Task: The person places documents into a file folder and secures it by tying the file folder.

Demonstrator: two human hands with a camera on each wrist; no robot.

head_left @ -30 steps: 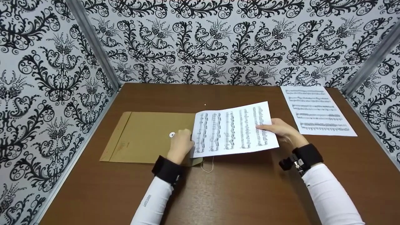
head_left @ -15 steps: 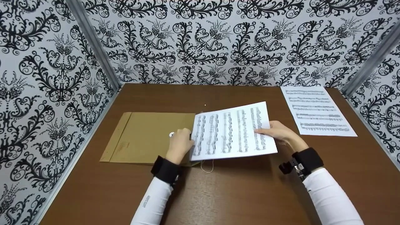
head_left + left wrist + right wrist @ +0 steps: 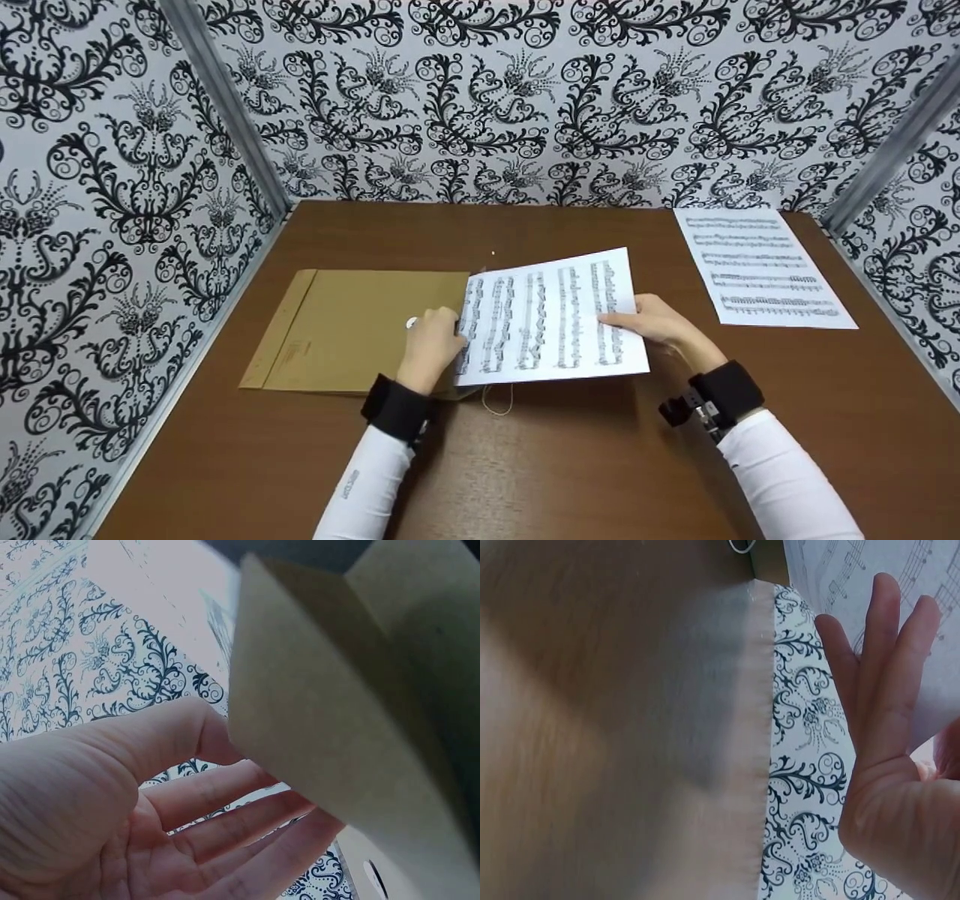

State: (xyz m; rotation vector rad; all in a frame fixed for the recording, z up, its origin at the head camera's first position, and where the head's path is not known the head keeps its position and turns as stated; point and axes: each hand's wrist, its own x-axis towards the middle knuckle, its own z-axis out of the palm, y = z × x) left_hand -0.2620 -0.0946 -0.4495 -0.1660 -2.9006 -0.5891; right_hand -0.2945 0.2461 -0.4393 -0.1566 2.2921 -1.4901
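Observation:
A brown cardboard envelope (image 3: 360, 322) lies flat on the left half of the table, its mouth toward the right. My left hand (image 3: 433, 341) pinches the upper layer at that mouth; in the left wrist view the envelope's lifted edge (image 3: 315, 705) is between thumb and fingers. A sheet of music (image 3: 540, 322) slopes from the mouth up to my right hand (image 3: 660, 324). The right thumb lies on the printed face, with the other fingers behind the paper. In the right wrist view those fingers (image 3: 889, 667) are spread against its underside. The sheet's left end is hidden inside the envelope.
Another sheet of music (image 3: 765, 266) lies at the back right of the brown table (image 3: 555, 472). A thin string loop (image 3: 498, 401) hangs out below the envelope's mouth, and a white button (image 3: 412, 322) sits by the left hand. Patterned walls (image 3: 480, 97) enclose the back and sides.
My right hand has shifted left with the sheet, and less of the paper shows outside the envelope. The left hand keeps its grip in nearly the same place.

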